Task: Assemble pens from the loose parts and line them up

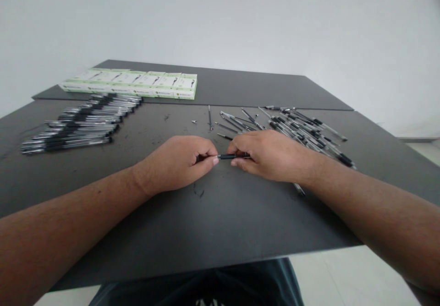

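Observation:
Above the middle of the dark table, my left hand (182, 163) and my right hand (266, 155) meet at a pen (226, 156) lying sideways between them. Thumb and forefinger of my left hand pinch its left tip. My right hand is closed around the black grip part, hiding the rest of the pen. Just beyond my fingers lie several loose refills (233, 122) and a small silver tip (194, 121). A loose heap of pens (302, 132) spreads beside and behind my right hand, and one pen end (299, 189) pokes out below that wrist.
At the left, several pens (82, 120) lie side by side in a slanted row. Behind them stands a row of white and green boxes (137, 84) with pen pictures. A seam crosses the table (206, 223); its front edge is near my lap.

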The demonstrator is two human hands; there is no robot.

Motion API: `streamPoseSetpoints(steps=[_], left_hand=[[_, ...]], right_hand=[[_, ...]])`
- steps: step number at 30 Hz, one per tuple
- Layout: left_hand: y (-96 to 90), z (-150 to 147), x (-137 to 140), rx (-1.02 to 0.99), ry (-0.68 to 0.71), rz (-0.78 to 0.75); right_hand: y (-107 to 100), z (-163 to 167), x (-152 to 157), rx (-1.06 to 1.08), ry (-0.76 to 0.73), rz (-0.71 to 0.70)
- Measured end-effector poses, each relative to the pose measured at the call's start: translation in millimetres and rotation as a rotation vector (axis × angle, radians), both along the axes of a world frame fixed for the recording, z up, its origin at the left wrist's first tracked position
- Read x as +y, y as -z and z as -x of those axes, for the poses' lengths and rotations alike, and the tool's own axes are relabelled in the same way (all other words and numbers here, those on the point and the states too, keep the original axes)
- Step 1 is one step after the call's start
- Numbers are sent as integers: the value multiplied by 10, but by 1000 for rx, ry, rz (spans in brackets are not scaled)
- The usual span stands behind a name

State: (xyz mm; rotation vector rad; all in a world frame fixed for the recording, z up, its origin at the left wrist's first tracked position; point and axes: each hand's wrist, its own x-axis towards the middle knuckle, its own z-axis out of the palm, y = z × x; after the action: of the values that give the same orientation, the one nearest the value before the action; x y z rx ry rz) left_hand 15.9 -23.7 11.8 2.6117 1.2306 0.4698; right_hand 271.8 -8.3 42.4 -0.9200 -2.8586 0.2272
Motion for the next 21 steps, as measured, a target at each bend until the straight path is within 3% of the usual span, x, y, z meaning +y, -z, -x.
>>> streamPoseSetpoints(steps=[21], left_hand=[[-9,-7,1,9,19,-13]], right_hand=[[2,4,-3,8,-5,9]])
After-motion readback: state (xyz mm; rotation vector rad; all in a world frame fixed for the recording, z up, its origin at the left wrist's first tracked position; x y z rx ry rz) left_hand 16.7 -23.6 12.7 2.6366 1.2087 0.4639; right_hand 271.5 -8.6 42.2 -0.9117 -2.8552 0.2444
